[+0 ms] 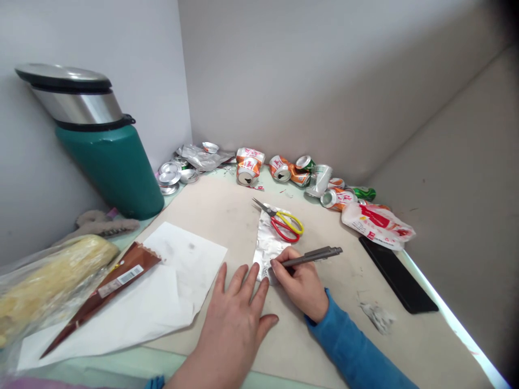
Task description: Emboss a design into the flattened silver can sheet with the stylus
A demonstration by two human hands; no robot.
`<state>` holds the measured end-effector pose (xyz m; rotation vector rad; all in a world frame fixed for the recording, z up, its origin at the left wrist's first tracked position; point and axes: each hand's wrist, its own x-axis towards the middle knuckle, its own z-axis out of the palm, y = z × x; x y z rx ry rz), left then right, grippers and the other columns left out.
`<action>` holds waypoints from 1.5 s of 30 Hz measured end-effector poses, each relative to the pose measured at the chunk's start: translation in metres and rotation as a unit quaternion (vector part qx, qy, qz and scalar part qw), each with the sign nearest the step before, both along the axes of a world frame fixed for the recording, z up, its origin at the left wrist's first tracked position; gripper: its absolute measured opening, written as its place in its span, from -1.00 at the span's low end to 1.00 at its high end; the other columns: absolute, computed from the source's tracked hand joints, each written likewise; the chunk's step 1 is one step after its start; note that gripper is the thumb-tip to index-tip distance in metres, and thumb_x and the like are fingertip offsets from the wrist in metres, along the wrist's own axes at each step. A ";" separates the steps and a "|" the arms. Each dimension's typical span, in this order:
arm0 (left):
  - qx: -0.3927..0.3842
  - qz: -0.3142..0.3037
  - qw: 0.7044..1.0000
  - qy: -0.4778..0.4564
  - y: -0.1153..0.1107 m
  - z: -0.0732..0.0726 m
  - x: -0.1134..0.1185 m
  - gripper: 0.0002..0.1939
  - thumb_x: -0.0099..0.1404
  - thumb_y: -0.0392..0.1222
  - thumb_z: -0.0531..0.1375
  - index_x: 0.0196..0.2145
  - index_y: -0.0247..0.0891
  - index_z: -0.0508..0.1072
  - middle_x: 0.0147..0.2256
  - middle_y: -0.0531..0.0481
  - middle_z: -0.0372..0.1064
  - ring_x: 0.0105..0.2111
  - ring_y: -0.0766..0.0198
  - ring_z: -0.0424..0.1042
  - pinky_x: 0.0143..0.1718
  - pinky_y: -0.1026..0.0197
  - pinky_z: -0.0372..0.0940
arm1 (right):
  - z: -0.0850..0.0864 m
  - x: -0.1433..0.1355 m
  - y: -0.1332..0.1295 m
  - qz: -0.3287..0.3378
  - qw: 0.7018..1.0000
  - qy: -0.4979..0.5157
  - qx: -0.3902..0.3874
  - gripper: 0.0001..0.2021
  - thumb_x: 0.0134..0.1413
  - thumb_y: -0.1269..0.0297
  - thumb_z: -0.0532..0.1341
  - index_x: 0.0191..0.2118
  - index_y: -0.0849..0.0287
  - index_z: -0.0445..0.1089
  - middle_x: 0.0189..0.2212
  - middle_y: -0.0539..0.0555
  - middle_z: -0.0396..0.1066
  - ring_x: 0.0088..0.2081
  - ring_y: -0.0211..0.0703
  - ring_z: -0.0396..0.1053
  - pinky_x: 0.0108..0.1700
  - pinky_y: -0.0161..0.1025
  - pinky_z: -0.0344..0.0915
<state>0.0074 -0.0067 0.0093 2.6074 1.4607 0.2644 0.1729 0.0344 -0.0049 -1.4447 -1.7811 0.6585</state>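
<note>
My right hand (302,283) grips a dark pen (314,256), its tip end down at the near part of a strip of silvery metal sheet (268,243). Small dark marks show on the sheet beside the tip. With fingers spread, my left hand (237,310) lies flat, its fingertips at the sheet's lower left edge. Scissors (279,220) with one red and one yellow handle rest across the sheet's far end, blades slightly apart and pointing to the upper left.
Crushed drink cans (279,168) line the back, with cut can ends (169,174) at the left. A green bottle (115,167), white paper (162,281), brown wrapper (117,275) and bagged bread (57,270) stand or lie left. Right are a tissue pack (379,224), phone (399,275) and grey scrap (378,317).
</note>
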 end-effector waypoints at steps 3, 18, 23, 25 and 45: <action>0.002 0.001 1.000 -0.002 0.001 0.000 0.000 -0.52 0.29 0.07 0.09 0.10 -0.17 0.33 0.17 -0.13 0.18 0.15 -0.08 0.18 0.15 -0.33 0.01 | 0.000 0.000 0.000 0.002 1.000 -0.008 0.000 -0.83 0.13 0.28 0.13 -0.48 0.13 0.23 -0.62 -0.08 0.23 -0.55 -0.26 0.23 -0.46 -0.33 0.17; -0.014 0.001 1.000 0.002 0.000 0.000 0.001 -0.50 0.30 0.06 0.07 0.12 -0.18 0.30 0.18 -0.14 0.14 0.16 -0.07 0.16 0.16 -0.32 -0.02 | -0.001 -0.001 0.000 0.004 1.000 -0.030 -0.006 -0.83 0.12 0.27 0.13 -0.48 0.12 0.23 -0.64 -0.07 0.24 -0.56 -0.25 0.24 -0.49 -0.33 0.16; -0.002 0.000 1.000 -0.003 -0.001 -0.001 0.000 -0.51 0.29 0.06 0.08 0.10 -0.19 0.32 0.17 -0.15 0.17 0.15 -0.08 0.18 0.15 -0.32 0.00 | 0.000 -0.001 0.000 0.001 1.000 -0.029 -0.002 -0.84 0.11 0.28 0.13 -0.48 0.12 0.22 -0.65 -0.07 0.23 -0.56 -0.24 0.24 -0.50 -0.33 0.15; -0.002 0.000 1.000 -0.003 -0.002 -0.001 0.000 -0.51 0.29 0.06 0.08 0.11 -0.19 0.32 0.17 -0.14 0.16 0.15 -0.08 0.17 0.15 -0.32 0.00 | 0.001 -0.001 0.000 0.001 1.000 -0.028 -0.007 -0.83 0.11 0.28 0.12 -0.49 0.12 0.22 -0.65 -0.07 0.23 -0.56 -0.24 0.24 -0.49 -0.32 0.15; 0.006 0.001 1.000 -0.007 -0.002 -0.003 -0.001 -0.51 0.30 0.06 0.08 0.12 -0.17 0.30 0.18 -0.13 0.16 0.15 -0.07 0.17 0.15 -0.32 0.00 | 0.000 0.000 -0.001 0.022 0.999 -0.016 -0.019 -0.83 0.11 0.27 0.14 -0.48 0.13 0.23 -0.64 -0.07 0.25 -0.56 -0.25 0.23 -0.49 -0.32 0.16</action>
